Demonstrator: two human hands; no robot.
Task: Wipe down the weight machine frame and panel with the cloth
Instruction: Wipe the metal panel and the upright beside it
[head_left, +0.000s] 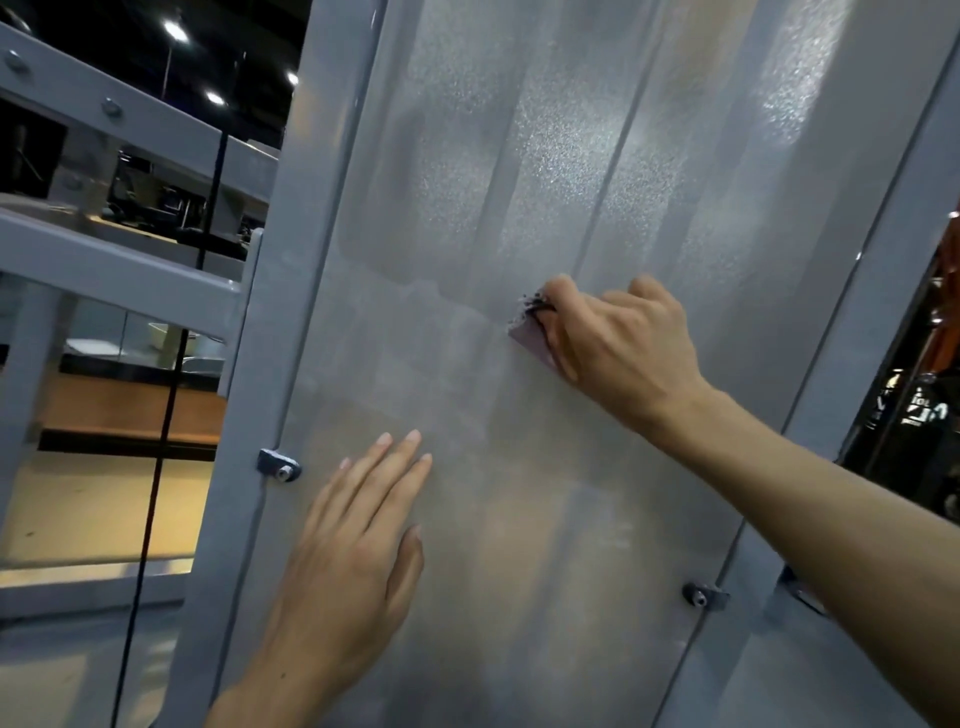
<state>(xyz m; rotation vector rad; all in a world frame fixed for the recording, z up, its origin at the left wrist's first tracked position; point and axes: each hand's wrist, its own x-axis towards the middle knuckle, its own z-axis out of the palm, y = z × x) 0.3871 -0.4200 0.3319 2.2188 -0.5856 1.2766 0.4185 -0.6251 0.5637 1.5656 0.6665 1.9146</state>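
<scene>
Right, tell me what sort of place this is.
Probably a gym: a grey machine frame with a frosted panel, a black cable beside it, dark ceiling spotlights. The right hand wipes the panel with a cloth.

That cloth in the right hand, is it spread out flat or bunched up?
Bunched up. The right hand curls around the cloth, pressing it on the panel; only a small wad shows.

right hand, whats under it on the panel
A pinkish cloth shows at the fingertips of the right hand, which grips it against the panel. Most of the cloth is covered by the hand, so its full extent cannot be seen.
</scene>
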